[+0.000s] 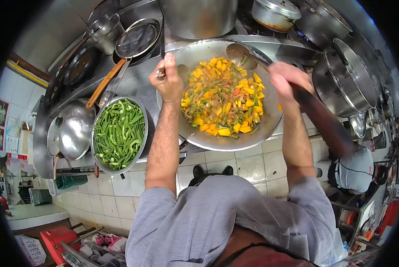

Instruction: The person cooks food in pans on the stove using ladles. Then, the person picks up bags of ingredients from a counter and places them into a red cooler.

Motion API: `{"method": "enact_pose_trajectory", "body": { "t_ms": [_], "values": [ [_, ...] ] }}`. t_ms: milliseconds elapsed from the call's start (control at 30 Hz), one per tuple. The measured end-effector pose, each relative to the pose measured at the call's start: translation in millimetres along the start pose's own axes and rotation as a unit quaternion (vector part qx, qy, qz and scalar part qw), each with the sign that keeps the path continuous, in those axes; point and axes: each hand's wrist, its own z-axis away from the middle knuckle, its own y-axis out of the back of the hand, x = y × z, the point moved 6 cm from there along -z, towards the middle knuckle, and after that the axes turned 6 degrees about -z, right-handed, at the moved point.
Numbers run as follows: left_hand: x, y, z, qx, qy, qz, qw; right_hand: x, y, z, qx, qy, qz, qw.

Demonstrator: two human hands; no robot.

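Observation:
A wide metal wok (195,139) holds chopped orange squash (224,132) mixed with green bean pieces and bits of red. My right hand (291,82), smeared by motion, is closed around the thick dark wooden handle of a large ladle (237,51); the ladle's bowl lies at the wok's far side. At the left rim, my left hand (166,80) makes a fist with the thumb up around a metal ladle (183,72), its bowl just inside the wok. Left of my forearm stands a metal basin (145,133) filled with cut green beans (119,131).
A large pot (199,20) stands behind the wok, with a lidded pot (276,13) to its right. Stacked pots (342,80) crowd the right side. A strainer (138,39) and a domed lid (75,129) lie left. Another person (353,171) is at lower right.

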Motion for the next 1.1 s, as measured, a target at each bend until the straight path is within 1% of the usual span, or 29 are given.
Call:
{"method": "enact_pose_trajectory", "body": {
  "t_ms": [33, 67, 100, 167, 200, 233, 267, 300, 333, 367, 433, 500, 567, 600, 633, 667, 700, 767, 833, 867, 900, 933, 967, 1033, 1100],
  "values": [
    [-12, -1, 0, 0.005, -0.020, -0.064, 0.998, 21, -9, 0, -0.023, 0.012, 0.043, 0.999],
    [-30, -5, -1, -0.004, -0.020, -0.104, 0.994, 35, -21, -1, -0.042, -0.011, 0.089, 0.995],
    [-45, -10, 0, -0.005, -0.020, -0.103, 0.994, 57, -28, 4, -0.053, -0.069, 0.064, 0.994],
    [-71, -12, 2, 0.055, -0.014, -0.100, 0.993, 88, -25, 12, -0.023, -0.155, 0.128, 0.979],
    [-86, -12, 0, 0.087, 0.050, -0.081, 0.992, 108, -16, 18, 0.049, -0.159, 0.048, 0.985],
    [-95, -16, -4, 0.086, 0.054, -0.082, 0.991, 128, -2, 24, 0.121, -0.163, -0.033, 0.979],
    [-117, -13, -6, 0.142, 0.127, -0.031, 0.981, 140, 8, 24, 0.174, -0.211, -0.192, 0.942],
    [-136, -11, -3, 0.197, 0.199, 0.020, 0.960, 146, 18, 24, 0.202, -0.197, -0.252, 0.926],
    [-148, -11, -1, 0.236, 0.222, 0.079, 0.943, 147, 30, 30, 0.220, -0.196, -0.278, 0.914],
    [-147, -15, -6, 0.235, 0.221, 0.084, 0.943, 143, 39, 30, 0.236, -0.193, -0.303, 0.903],
    [-149, -23, -2, 0.170, 0.263, 0.142, 0.939, 128, 49, 40, 0.208, -0.175, -0.314, 0.910],
    [-118, -29, 1, 0.169, 0.256, 0.151, 0.940, 84, 38, 36, 0.166, -0.136, -0.320, 0.923],
    [-63, -32, 3, 0.062, 0.187, 0.153, 0.968, 32, 26, 28, 0.042, -0.073, -0.317, 0.945],
    [-44, -24, 6, 0.063, 0.189, 0.151, 0.968, 5, 21, 24, 0.029, -0.054, -0.295, 0.954],
    [-20, -23, 7, -0.018, 0.157, 0.162, 0.974, -23, 17, 18, 0.017, -0.037, -0.272, 0.962],
    [3, -24, 9, -0.101, 0.122, 0.173, 0.972, -48, 16, 12, -0.019, -0.001, -0.253, 0.967],
    [21, -16, 12, -0.102, 0.123, 0.172, 0.972, -70, 16, 7, -0.055, 0.035, -0.234, 0.970],
    [61, -2, 22, -0.146, 0.050, 0.198, 0.968, -103, 21, 5, -0.071, 0.052, -0.251, 0.964],
    [79, 14, 38, -0.189, 0.026, 0.203, 0.960, -116, 24, 9, -0.129, 0.008, -0.275, 0.953],
    [83, 17, 51, -0.205, 0.000, 0.177, 0.963, -118, 22, 14, -0.143, -0.016, -0.284, 0.948],
    [88, 16, 64, -0.221, -0.027, 0.151, 0.963, -120, 21, 21, -0.143, -0.015, -0.284, 0.948],
    [94, 11, 76, -0.230, -0.030, 0.082, 0.969, -118, 17, 30, -0.145, -0.041, -0.270, 0.951],
    [87, 9, 90, -0.267, -0.030, 0.024, 0.963, -115, 14, 41, -0.146, -0.069, -0.255, 0.953],
    [75, -5, 113, -0.271, -0.101, 0.008, 0.957, -113, 3, 62, -0.168, -0.062, -0.217, 0.960],
    [61, -21, 126, -0.285, -0.137, -0.018, 0.948, -106, -21, 85, -0.193, -0.076, -0.157, 0.965]
  ]
}}
